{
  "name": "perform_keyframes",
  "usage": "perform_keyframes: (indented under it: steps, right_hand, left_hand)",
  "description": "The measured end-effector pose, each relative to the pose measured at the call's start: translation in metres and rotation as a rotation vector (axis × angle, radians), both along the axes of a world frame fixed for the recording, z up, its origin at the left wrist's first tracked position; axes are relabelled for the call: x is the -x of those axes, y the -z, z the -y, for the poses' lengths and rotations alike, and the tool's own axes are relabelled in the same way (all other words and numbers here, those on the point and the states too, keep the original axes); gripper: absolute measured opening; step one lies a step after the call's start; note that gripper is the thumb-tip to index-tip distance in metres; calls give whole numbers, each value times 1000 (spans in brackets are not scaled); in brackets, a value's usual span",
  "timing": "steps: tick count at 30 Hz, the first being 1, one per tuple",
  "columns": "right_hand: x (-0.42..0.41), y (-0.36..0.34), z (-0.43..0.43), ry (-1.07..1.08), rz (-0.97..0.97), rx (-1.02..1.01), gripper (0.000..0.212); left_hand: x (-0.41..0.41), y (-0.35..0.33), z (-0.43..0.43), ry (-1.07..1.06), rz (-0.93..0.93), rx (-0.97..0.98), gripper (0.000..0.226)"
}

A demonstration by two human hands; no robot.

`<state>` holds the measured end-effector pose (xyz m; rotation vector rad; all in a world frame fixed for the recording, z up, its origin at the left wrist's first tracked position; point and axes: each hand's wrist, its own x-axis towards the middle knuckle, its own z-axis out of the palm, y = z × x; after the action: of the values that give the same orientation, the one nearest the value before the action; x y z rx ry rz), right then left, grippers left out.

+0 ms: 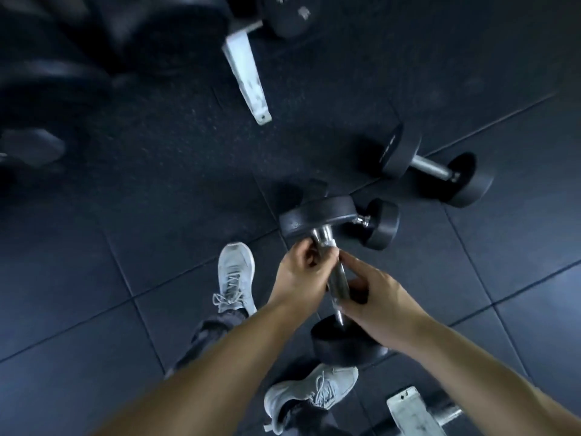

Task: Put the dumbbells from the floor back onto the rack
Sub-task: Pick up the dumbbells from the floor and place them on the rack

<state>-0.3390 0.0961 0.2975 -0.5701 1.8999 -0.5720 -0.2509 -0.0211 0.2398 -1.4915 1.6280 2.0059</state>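
A black dumbbell with a chrome handle hangs above the floor, held by both hands. My left hand grips the upper part of the handle. My right hand grips the lower part, just above the near weight head. A second dumbbell lies on the floor, partly hidden behind the held one. A third dumbbell lies on the floor further right. The dumbbell rack shows a white foot at top centre, with blurred dark weights on it at upper left.
Dark rubber floor tiles cover the ground. My two grey trainers stand below the held dumbbell. Another white rack foot and a chrome handle sit at the bottom right.
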Motion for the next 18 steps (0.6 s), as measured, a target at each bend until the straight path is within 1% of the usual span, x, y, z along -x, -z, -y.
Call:
perform_keyframes:
  steps: [3,4,7,9,12,16,18]
  right_hand:
    - [6,-76,42,-7,21,1,75]
    - [8,-99,57,0,18,7,74]
    - [15,-165,106,32,-1,53,69]
    - [21,-207,139,46,-37,101,65]
    - [31,-269,185,82,-57,182,63]
    - [48,-337,243,89,-71,207,69]
    - [56,-360,268,90,-49,219,63]
  left_hand:
    - [5,-76,47,1,-51,38,12]
    - [8,-102,64,16,-59,52,12]
    - [19,-172,119,51,-119,76,21]
    - [26,-215,155,69,-148,93,23]
    - [39,-274,205,90,-195,98,20]
    - [56,-342,263,79,-248,127,24]
    - [64,-366,287,68,-268,138,26]
